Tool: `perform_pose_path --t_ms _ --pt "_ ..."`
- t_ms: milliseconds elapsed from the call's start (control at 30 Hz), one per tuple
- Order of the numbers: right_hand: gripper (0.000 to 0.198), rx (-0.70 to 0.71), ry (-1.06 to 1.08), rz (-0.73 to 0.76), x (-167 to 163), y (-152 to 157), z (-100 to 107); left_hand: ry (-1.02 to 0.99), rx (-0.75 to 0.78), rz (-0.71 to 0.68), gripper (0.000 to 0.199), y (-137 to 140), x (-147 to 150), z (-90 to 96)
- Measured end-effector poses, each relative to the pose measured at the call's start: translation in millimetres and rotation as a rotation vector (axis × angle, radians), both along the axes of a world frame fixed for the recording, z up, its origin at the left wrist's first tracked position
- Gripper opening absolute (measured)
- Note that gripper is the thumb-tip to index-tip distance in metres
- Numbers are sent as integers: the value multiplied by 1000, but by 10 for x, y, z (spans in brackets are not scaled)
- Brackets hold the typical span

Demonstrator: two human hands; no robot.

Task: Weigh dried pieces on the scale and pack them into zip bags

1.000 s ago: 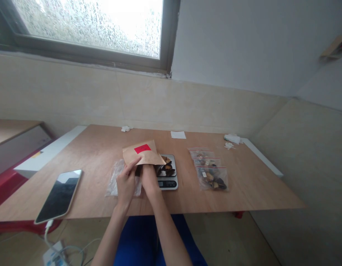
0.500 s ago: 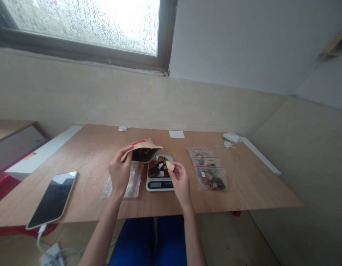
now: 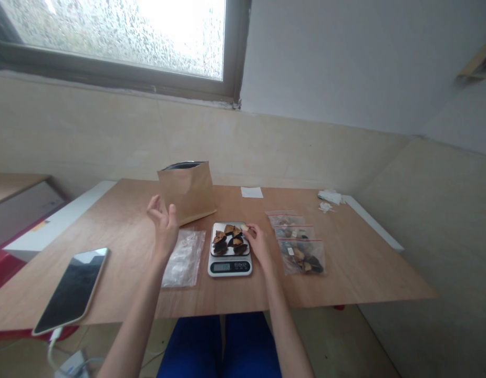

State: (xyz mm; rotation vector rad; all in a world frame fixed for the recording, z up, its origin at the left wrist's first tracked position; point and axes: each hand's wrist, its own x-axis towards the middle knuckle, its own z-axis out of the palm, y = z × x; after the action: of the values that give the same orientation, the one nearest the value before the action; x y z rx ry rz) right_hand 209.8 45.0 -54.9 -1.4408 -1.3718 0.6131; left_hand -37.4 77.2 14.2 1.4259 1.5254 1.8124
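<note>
A brown paper pouch (image 3: 191,189) stands upright on the table, its dark-lined mouth open at the top. My left hand (image 3: 164,228) is in front of it with fingers apart, holding nothing. A small kitchen scale (image 3: 230,268) with a lit display sits in the middle. Several dark brown and tan dried pieces (image 3: 229,239) lie on its plate; their kind is not clear. My right hand (image 3: 259,244) pinches a small pale piece (image 3: 245,228) at the plate's upper right edge. Clear empty plastic bags (image 3: 184,260) lie flat left of the scale.
Three clear zip bags (image 3: 301,256) of similar pieces overlap on the right. A phone (image 3: 73,289) with a plugged cable lies at the left. A white paper (image 3: 251,192) and crumpled tissues (image 3: 330,197) are near the wall.
My left hand has let go of the pouch, which was tilted above the scale and now stands behind it. My right hand still holds the pale piece, slightly higher by the plate's edge.
</note>
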Motion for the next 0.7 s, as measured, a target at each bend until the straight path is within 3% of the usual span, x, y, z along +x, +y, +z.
perform_pose_path --t_ms 200,367,533,700 --pt "42 -47 -106 57 -10 -83 73 177 -118 -41 28 -403 36 -488" --pt "45 -23 -1 42 58 -188 61 274 -251 -90 30 -621 10 -772" --pt "45 20 105 -103 143 -408 -95 367 -314 -127 42 -679 -33 -945" --pt "41 27 223 -189 199 -703 -269 442 -328 -150 44 -686 -26 -994"
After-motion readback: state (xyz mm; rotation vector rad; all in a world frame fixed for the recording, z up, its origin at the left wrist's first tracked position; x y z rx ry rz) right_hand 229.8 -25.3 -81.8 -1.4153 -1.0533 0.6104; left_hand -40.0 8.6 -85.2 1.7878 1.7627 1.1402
